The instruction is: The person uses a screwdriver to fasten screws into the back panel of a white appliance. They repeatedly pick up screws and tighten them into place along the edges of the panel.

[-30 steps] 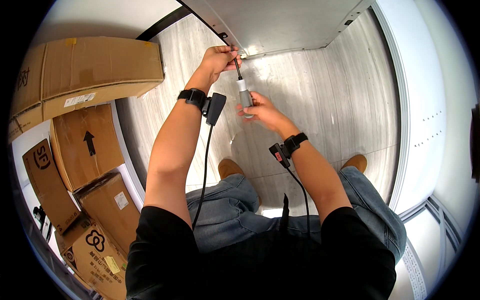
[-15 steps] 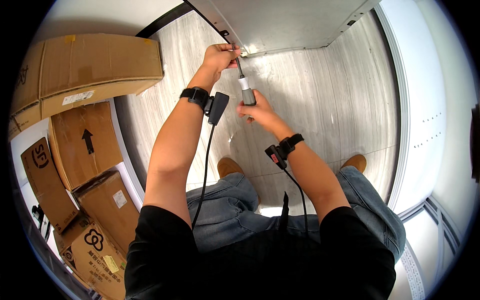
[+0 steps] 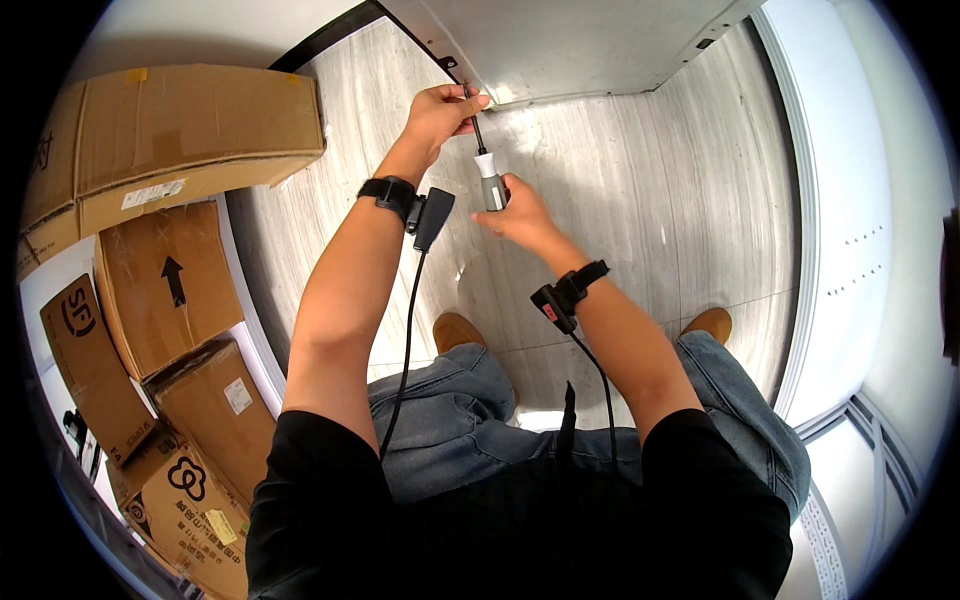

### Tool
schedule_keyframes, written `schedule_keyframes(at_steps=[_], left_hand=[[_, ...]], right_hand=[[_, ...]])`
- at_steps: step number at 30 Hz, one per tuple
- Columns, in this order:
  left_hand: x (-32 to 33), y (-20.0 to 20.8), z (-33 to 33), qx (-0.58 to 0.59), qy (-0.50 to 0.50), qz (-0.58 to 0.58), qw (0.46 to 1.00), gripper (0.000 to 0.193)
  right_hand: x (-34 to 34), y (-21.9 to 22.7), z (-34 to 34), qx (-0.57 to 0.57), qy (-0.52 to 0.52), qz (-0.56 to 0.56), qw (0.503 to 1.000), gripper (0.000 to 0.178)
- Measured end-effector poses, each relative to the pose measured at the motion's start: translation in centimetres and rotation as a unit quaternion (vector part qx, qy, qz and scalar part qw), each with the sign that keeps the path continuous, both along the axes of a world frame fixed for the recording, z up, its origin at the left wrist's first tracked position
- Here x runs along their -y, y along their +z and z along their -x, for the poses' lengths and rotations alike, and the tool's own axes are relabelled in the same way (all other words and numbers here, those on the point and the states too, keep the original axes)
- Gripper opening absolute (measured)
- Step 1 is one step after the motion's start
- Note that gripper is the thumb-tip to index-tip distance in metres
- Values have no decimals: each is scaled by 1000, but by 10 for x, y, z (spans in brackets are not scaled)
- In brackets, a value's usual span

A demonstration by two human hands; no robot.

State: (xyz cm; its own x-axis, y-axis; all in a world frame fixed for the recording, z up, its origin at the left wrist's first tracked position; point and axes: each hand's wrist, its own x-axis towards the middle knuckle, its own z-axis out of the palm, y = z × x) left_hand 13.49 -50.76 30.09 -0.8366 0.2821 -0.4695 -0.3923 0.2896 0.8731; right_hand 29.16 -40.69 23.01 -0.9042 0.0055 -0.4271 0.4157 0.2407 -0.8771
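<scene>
A screwdriver point(image 3: 491, 186) with a grey and white handle points away from me, its dark shaft reaching the lower left corner of a grey metal cabinet point(image 3: 580, 50). Around the handle's near end, the thumb and fingers of my right hand point(image 3: 522, 217) are closed. My left hand point(image 3: 436, 116) pinches the shaft close to its tip, right beside the cabinet's edge. The tip itself and whatever it meets are hidden by my left fingers and too small to make out. Just above them, a small dark bracket point(image 3: 449, 62) sits on the cabinet's edge.
Cardboard boxes stand on the left, a long one point(image 3: 200, 125) at the back and a box with an arrow point(image 3: 170, 285) before it. Pale wood-look floor point(image 3: 640, 220) lies under me. A white panel point(image 3: 840, 200) rises on the right. Cables run from both wrist straps.
My right hand has shifted its grip on the screwdriver handle, and the handle has turned a little. My left hand stays pinched at the shaft. The view has moved slightly.
</scene>
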Motion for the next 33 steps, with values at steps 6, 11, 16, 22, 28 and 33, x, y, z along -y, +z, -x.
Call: schedule_keyframes(at_steps=[6,11,16,22,28,33], left_hand=[[0,-3,3,27,33,-4,999,16],[4,-3,8,48,-2,-33,998,14],[9,0,7,81,-10,-64,995,18],[-2,8,-5,7,-4,29,1000,25],[-6,4,-2,33,29,0,999,18],[3,2,3,68,15,-55,996,16]], right_hand=[[1,21,-6,50,-65,157,984,45],[-16,16,-8,102,-44,341,934,52],[-10,8,-10,59,-24,258,964,49],[1,12,-3,44,-11,108,993,48],[8,6,-9,3,-57,88,994,44],[-14,22,-10,93,-12,357,929,49]])
